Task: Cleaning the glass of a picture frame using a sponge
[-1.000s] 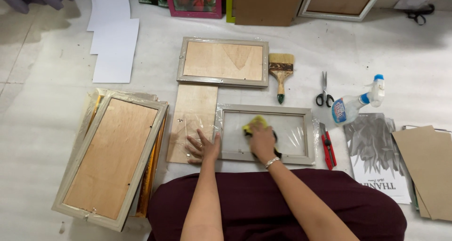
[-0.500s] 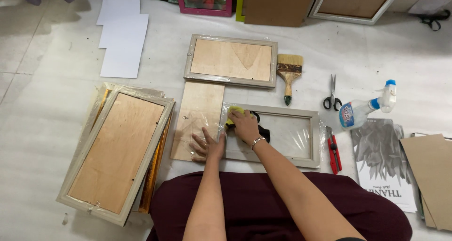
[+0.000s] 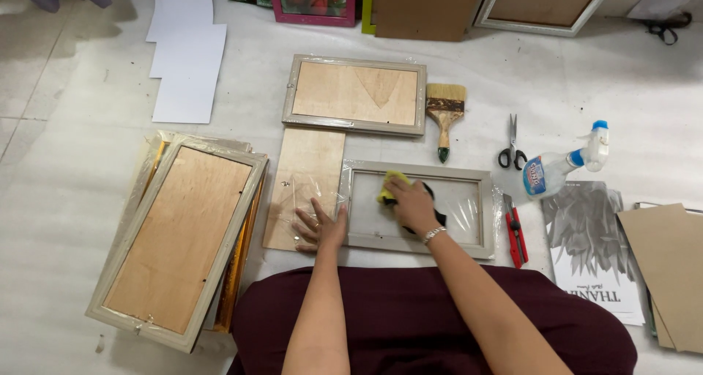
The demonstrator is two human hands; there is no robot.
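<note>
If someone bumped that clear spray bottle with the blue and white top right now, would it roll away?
The clear plastic spray bottle already lies on its side on the floor, so it cannot tip. Its round body might roll a little, but the sticking-out trigger head would probably stop it. It looks light and likely slides easily.

right hand (image 3: 411,208) | slid yellow cloth (image 3: 388,187) left across frame glass (image 3: 454,206)

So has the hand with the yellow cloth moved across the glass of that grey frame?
Yes. The right hand with the yellow cloth has slid from the middle toward the left side of the grey frame.
</note>
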